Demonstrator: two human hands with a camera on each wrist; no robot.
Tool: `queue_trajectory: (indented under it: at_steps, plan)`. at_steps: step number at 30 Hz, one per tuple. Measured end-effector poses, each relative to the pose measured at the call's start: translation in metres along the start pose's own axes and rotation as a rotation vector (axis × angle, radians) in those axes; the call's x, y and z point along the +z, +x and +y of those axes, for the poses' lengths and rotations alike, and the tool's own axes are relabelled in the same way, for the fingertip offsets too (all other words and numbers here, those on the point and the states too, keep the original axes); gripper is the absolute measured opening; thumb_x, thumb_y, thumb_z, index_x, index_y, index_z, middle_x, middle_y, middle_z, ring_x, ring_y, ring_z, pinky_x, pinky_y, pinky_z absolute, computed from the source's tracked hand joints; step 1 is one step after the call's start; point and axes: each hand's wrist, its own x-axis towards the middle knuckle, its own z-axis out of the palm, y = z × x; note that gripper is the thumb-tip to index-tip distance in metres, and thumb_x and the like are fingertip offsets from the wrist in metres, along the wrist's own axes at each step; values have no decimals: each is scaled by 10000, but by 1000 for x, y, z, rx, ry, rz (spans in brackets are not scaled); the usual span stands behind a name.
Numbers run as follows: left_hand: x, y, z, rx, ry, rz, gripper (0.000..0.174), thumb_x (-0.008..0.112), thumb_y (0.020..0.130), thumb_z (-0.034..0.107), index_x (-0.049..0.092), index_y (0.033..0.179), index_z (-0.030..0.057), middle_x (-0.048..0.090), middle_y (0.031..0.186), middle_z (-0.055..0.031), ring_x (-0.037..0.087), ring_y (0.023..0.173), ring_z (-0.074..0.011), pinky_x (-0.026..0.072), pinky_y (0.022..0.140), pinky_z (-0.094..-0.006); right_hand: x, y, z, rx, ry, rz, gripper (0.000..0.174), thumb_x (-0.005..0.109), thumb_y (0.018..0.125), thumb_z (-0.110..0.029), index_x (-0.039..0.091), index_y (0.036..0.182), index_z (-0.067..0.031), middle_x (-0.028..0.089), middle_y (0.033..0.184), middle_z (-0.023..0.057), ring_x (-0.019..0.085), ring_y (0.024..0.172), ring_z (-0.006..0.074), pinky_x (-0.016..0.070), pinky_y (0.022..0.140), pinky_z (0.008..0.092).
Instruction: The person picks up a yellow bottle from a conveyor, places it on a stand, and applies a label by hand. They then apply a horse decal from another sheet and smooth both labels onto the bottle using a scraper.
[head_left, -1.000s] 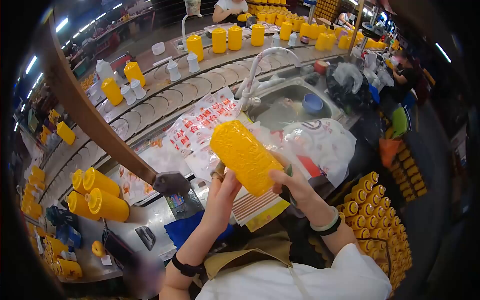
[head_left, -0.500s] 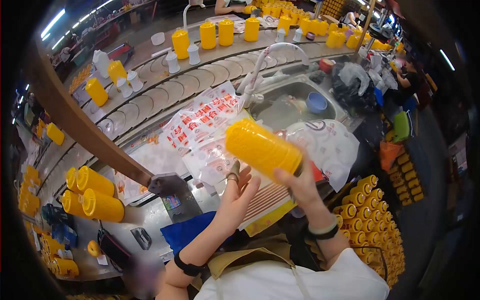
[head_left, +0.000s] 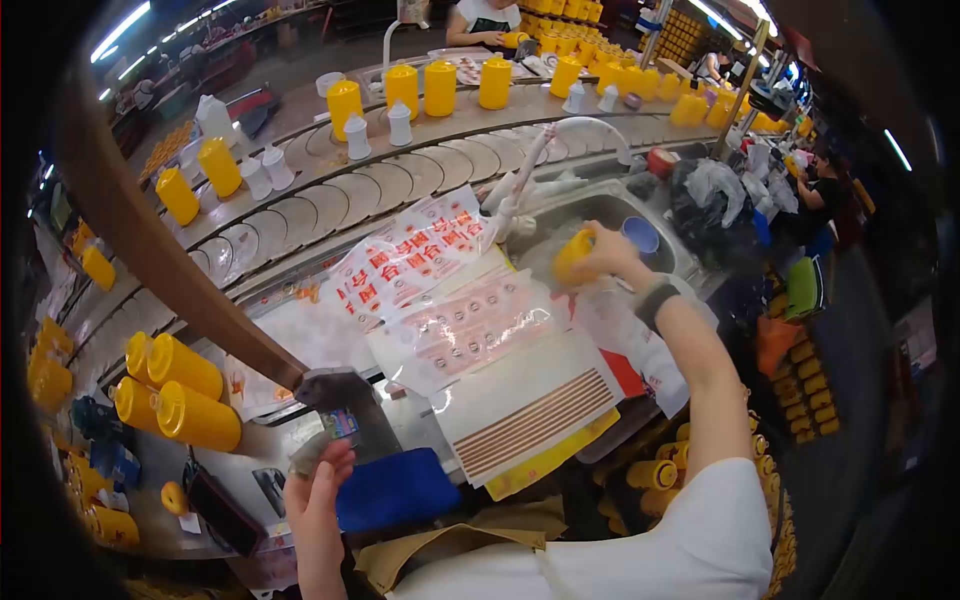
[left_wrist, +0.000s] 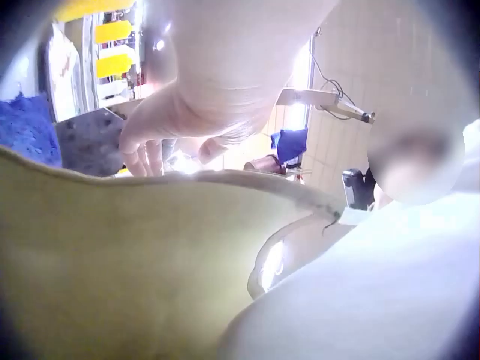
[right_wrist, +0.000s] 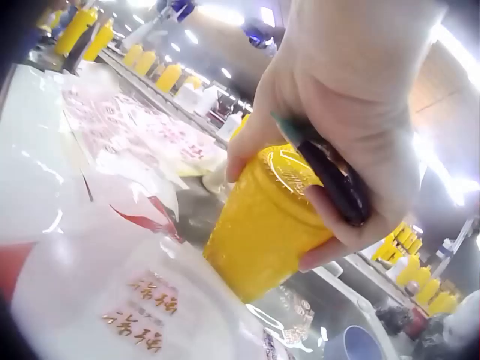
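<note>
My right hand [head_left: 612, 252] grips a yellow embossed cylinder [right_wrist: 262, 225] by its upper end, low over the steel sink [head_left: 668, 205]. In the right wrist view the fingers and thumb wrap the cylinder's ridged rim, and a small dark tool [right_wrist: 336, 180] with a greenish tip lies tucked against the palm. My left hand [head_left: 318, 490] is raised near the apron at the table's front, fingers loosely bent, a greyish cover [head_left: 310, 452] at one fingertip. Beside it lies a blue cloth [head_left: 395, 490]. Printed clear sheets [head_left: 470, 330] with red marks lie between the hands.
A blue bowl [head_left: 640, 235] sits in the sink under a curved tap [head_left: 520, 180]. Several yellow cylinders [head_left: 198, 415] lie at left, past a wooden post [head_left: 190, 290]. Behind runs a conveyor [head_left: 350, 195] with more cylinders. Stacked cylinders [head_left: 655, 475] stand at lower right.
The yellow cylinder went from both hands to the right hand alone, which carried it away and rightward to the sink. The left hand let go and drew back to the left.
</note>
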Motion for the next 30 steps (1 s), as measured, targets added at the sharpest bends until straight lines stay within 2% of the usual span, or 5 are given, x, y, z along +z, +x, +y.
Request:
queue_trajectory:
  at_steps: [12,14,17,21,30]
  plan:
    - [-6,-21,-13,-12,-161,50,407,581,1075,139,544,1423,-68,665,1319,-193,655,1209,-284,514,1044,-379,65,34,1,46,-135,17,1006,869,604,-537,502,1468,-177,719,1227,165,682,1183,350,539,976,457]
    - [-10,-19,-10,5,-144,21,383,555,1086,125,549,1407,-83,674,1302,-183,665,1187,-274,516,1040,-365,30,-2,-8,-83,-48,281,959,869,608,-534,525,1425,-170,724,1182,171,689,1154,357,546,950,458]
    - [-23,-10,-18,4,-141,-7,445,661,1039,182,563,1420,-27,674,1301,-208,663,1179,-309,533,998,-423,-34,-52,-26,9,110,175,953,879,598,-516,531,1417,-176,708,1202,192,681,1155,366,548,938,457]
    - [-17,4,-17,-38,-112,-46,410,548,1064,144,523,1431,-39,654,1340,-199,664,1170,-248,514,1008,-359,-81,-139,-50,-111,307,278,877,895,664,-440,528,1406,-150,685,1220,200,668,1155,371,532,971,416]
    - [59,26,-10,-321,-397,-330,525,460,1116,307,405,1498,-48,522,1473,-274,557,1350,-352,442,1148,-442,-37,-278,-145,-561,658,328,801,927,688,-246,528,1365,-92,636,1251,164,639,1165,331,501,1006,403]
